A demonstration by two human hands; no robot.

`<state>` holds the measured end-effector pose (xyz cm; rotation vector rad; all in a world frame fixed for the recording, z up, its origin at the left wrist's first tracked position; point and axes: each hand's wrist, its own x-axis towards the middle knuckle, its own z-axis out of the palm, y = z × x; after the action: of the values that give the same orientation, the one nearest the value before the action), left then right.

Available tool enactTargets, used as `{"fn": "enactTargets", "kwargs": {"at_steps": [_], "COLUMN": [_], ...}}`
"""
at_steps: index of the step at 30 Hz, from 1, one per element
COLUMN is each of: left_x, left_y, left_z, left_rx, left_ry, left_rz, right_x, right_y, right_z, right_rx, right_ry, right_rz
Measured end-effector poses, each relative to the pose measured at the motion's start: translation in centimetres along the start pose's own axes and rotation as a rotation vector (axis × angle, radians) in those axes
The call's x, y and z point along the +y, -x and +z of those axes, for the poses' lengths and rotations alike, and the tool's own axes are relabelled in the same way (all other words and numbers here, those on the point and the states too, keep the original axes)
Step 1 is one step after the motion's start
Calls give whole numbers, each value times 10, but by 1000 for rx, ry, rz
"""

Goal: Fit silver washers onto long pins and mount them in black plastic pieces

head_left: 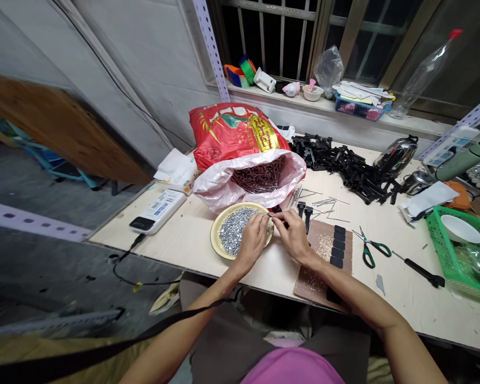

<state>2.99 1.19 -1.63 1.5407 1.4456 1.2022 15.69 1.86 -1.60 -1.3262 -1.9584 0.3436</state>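
My left hand hovers over a yellow plate heaped with small silver metal pieces, fingertips pinched at the plate's far right rim. My right hand meets it there, fingers pinched around a small thin part that is too small to identify. Just right of my hands lies a brown perforated board with a column of black plastic pieces set on it. Loose nails and two black clips lie beyond my right hand.
A red and white bag full of dark nails sits behind the plate. A pile of black plastic parts, a kettle, green scissors, a screwdriver and a green basket lie to the right. A white remote-like device lies left.
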Motion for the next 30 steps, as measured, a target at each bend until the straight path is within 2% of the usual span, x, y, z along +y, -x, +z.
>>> {"fn": "enactTargets", "kwargs": {"at_steps": [2, 6, 10, 13, 16, 19, 21, 23, 26, 30], "left_x": [6, 20, 30, 38, 46, 50, 51, 52, 54, 59], "left_y": [2, 5, 5, 5, 6, 8, 11, 13, 15, 16], "left_z": [0, 6, 18, 31, 43, 48, 50, 52, 54, 59], "left_rx": [-35, -57, -100, -132, -224, -370, -465, -530, -577, -621], "left_ry": [252, 605, 730, 771, 802, 776, 748, 739, 749, 754], "left_rz": [-109, -335, -388, -373, -393, -437, -476, -527, -589, -622], "right_x": [-3, -12, -16, -10, 15, 62, 96, 122, 138, 133], "right_y": [-2, 1, 9, 23, 50, 88, 113, 134, 149, 143], "right_z": [1, 2, -10, -34, -72, -116, -141, -159, -172, -183], "right_rx": [53, 81, -1, -46, -28, 32, -15, -86, -185, -353], "right_ry": [-80, -16, 79, 127, 218, 466, 653, 740, 769, 765], "right_rz": [72, 142, 63, -11, 4, 208, 367, 417, 350, 287]}}
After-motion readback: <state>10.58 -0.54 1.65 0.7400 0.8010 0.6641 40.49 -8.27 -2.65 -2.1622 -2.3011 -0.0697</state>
